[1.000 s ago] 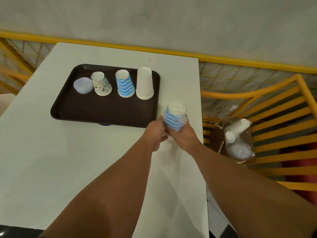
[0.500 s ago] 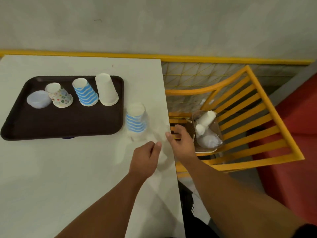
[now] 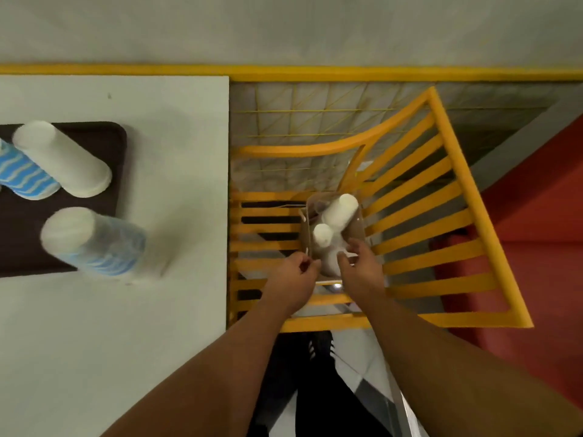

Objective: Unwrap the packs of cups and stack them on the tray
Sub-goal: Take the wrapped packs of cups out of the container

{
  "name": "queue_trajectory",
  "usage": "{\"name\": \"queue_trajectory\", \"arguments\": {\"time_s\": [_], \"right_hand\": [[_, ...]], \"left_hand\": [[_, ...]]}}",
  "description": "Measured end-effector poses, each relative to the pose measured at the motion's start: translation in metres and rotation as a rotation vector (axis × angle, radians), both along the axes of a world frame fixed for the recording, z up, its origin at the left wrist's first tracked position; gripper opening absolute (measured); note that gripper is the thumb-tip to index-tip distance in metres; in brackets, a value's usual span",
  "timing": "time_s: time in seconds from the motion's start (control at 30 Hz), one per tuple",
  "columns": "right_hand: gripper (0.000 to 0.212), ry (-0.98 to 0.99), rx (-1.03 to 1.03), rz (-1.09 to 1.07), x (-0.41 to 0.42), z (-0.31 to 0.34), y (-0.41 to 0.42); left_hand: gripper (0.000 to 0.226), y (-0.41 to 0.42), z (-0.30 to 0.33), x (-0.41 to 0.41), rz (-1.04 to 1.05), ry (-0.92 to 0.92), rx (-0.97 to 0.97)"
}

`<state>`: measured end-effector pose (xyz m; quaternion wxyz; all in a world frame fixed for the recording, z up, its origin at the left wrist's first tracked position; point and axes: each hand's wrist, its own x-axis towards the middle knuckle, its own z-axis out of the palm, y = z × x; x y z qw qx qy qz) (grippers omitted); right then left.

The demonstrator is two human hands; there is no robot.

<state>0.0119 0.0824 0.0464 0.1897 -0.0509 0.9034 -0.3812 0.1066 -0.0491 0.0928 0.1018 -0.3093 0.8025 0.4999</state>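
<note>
Head view puts your two forearms nearest, reaching out over a yellow slatted chair (image 3: 419, 222) that stands just beside the white table (image 3: 176, 171). Your left hand (image 3: 291, 279) has its fingertips curled together at the near rim of a brown paper bag (image 3: 304, 238) on the seat; whether it pinches the bag, you cannot tell. Your right hand (image 3: 359, 269) curls loosely over the bag's mouth, touching something white inside. Two wrapped packs of white cups (image 3: 339, 212) stand up out of the bag. To the left, a blue-striped cup stack (image 3: 94, 242) stands on the table against the dark tray (image 3: 116, 152), which holds a white cup stack (image 3: 63, 159). Farther off, a yellow rail (image 3: 315, 72) runs along the wall.
</note>
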Motion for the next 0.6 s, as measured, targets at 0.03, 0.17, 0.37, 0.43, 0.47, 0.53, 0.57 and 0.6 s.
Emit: {"name": "queue_trajectory", "arguments": {"time_s": [0.03, 0.17, 0.37, 0.43, 0.47, 0.53, 0.57, 0.6], "right_hand": [[0.034, -0.01, 0.039, 0.017, -0.016, -0.01, 0.013], [0.026, -0.044, 0.227, 0.126, -0.07, -0.044, 0.053], [0.027, 0.254, 0.45, 0.612, -0.1, -0.085, 0.054], [0.034, 0.27, 0.476, 0.629, -0.098, -0.096, 0.047], [0.039, 0.253, 0.497, 0.644, -0.098, -0.097, 0.044], [0.045, 0.205, 0.542, 0.67, -0.098, -0.099, 0.041], [0.044, 0.181, 0.563, 0.689, -0.1, -0.102, 0.041], [0.042, 0.161, 0.583, 0.708, -0.101, -0.103, 0.041]], "left_hand": [[0.024, 0.01, -0.012, -0.013, 0.007, -0.044, -0.001], [0.021, 0.041, -0.054, -0.064, 0.0, -0.197, -0.033], [0.03, 0.056, -0.092, -0.11, 0.041, -0.418, -0.014], [0.029, 0.06, -0.102, -0.117, 0.004, -0.477, -0.042], [0.029, 0.06, -0.104, -0.12, -0.012, -0.496, -0.04], [0.028, 0.055, -0.117, -0.125, -0.009, -0.514, -0.007], [0.027, 0.055, -0.128, -0.13, -0.07, -0.502, -0.05], [0.027, 0.055, -0.13, -0.134, -0.13, -0.49, -0.087]]}}
